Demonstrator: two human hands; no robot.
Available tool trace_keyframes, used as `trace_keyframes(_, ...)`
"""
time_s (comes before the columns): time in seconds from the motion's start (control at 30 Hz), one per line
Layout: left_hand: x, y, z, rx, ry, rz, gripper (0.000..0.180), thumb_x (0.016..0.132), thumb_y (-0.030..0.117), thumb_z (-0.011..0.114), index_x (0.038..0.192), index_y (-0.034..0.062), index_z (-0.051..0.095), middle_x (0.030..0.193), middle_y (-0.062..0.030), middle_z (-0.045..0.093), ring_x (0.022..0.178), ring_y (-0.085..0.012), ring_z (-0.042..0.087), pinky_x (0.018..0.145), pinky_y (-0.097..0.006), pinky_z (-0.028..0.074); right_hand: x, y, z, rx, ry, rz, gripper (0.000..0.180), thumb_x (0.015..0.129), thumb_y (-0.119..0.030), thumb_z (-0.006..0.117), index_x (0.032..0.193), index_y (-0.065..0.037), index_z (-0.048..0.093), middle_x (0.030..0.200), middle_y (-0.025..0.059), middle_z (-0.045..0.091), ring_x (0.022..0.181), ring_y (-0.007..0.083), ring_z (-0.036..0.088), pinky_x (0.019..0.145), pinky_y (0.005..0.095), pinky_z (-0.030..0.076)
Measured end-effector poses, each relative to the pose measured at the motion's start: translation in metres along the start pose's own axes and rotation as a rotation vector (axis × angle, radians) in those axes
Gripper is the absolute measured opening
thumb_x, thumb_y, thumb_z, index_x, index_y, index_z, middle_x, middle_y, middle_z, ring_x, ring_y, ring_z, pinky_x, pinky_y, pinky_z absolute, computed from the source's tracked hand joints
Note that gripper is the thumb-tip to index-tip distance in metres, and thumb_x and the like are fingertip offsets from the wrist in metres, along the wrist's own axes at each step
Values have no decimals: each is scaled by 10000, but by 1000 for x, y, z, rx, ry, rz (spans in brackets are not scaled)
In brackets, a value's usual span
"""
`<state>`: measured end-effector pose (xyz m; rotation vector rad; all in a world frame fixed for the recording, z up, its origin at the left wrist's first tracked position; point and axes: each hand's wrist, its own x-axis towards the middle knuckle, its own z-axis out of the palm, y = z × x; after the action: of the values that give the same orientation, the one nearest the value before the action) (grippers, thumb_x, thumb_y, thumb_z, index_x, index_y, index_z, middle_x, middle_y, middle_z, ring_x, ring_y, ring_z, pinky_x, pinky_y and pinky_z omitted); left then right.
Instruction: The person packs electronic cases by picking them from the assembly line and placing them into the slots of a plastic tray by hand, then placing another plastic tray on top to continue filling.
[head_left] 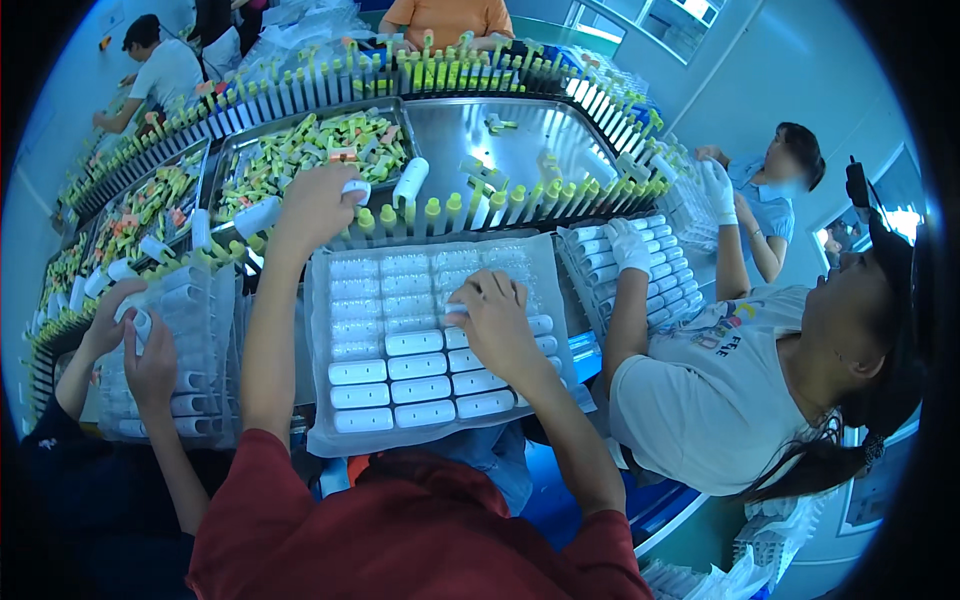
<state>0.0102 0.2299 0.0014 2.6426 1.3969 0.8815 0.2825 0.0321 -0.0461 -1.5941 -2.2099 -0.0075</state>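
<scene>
Left hand: the left hand [318,205] reaches to upper centre of the frame, fingers closed round a white cap [356,188] at the near edge of the steel bin [500,150].
Right hand: the right hand [497,318] lies on the clear tray [320,300] at frame centre, fingertips pressing a white piece [455,313] into a pocket; whether it grips or only pushes, I cannot tell.
Tray: lower rows are filled with white pieces [415,365]; upper rows look empty. The tray sits just below a row of green-tipped pens [440,212].
Neighbours: a gloved hand [628,245] works a second tray [680,290] at the right; two other hands [135,345] hold a tray [200,300] at the left.
Risk, cap: the cap is held at full stretch over the pen row, so a loose pinch could drop it among the pens or into the bin.
Risk, tray: the tray is thin plastic; a hard press from the right hand could flex it and pop seated pieces out.
Risk, crowding: the trays lie close together, so an elbow swing could nudge a neighbour's tray.
Risk, pens: the outstretched forearm passes just above the upright pens and could tip them.
</scene>
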Motion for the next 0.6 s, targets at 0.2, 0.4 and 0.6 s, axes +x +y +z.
trace_keyframes(0.2,-36,-14,26,377,296,-305,267,1059,290,661,1132,34,669,998,-168,729,894,-378,743,752,-492,597,70,33,-29,626,306,402,377,1159,-326,460,1150,16,617,758,245,709,767,505,706,690,601,520)
trace_keyframes(0.4,-64,-51,-9,411,184,-493,313,1078,311,633,1129,8,697,1001,-225,757,881,-441,746,761,-552,586,133,68,-34,16,450,-28,337,1012,-289,740,1236,-44,681,1124,148,736,1092,407,706,899,522,539)
trace_keyframes(0.6,-93,-68,-10,388,223,-666,400,1091,249,601,1354,-50,565,1260,-306,676,1070,-480,704,884,-562,571,201,71,-30,-233,-161,-108,366,1008,-455,705,1150,-119,736,1115,131,769,1054,346,741,927,503,550)
